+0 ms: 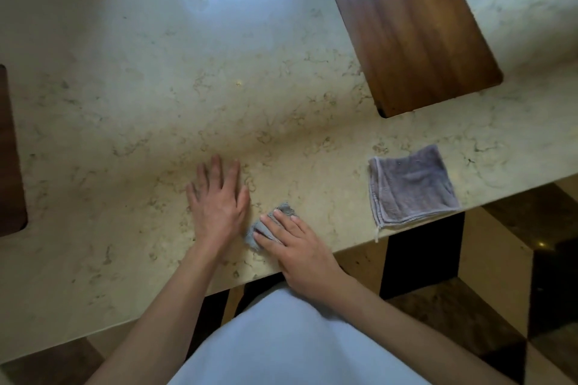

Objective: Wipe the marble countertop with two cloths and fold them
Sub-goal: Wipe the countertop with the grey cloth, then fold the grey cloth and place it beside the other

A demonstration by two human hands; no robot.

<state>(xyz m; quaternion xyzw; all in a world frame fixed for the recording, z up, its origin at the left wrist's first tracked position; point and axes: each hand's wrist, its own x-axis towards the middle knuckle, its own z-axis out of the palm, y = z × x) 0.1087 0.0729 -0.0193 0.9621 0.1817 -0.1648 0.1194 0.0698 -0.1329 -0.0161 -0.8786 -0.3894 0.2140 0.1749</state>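
Two cloths are in play, and we judge the job well past its middle. The folded cloth (413, 187) lies flat at the right, its near corner hanging just over the desk's near edge; that one looks finished. The small cloth (269, 225) is near the middle of the near edge, bunched into a tight wad under our right hand (294, 247), so its folding is not yet done or is at its last turn. Whether the wiping itself is over we cannot tell; we see no spill or streak, only one tiny bright speck farther back, which may be a glint.

The desk (156, 87) is pale veined marble, glossy enough to carry a broad window reflection at the far side. A wooden board (413, 31) lies at the far right, well apart from both cloths, and a dark wooden piece (9, 150) shows at the left edge, cut off by the frame. Beyond the near edge we see a floor (500, 259) of dark and tan tiles.

Our left hand (219, 197) is spread open, palm down on bare marble just beside the small cloth, gripping nothing. Our right hand lies flat with fingers (275, 219) extended, pressing the wad to the desk, not clutching it; only grey corners peek out beyond the fingertips.
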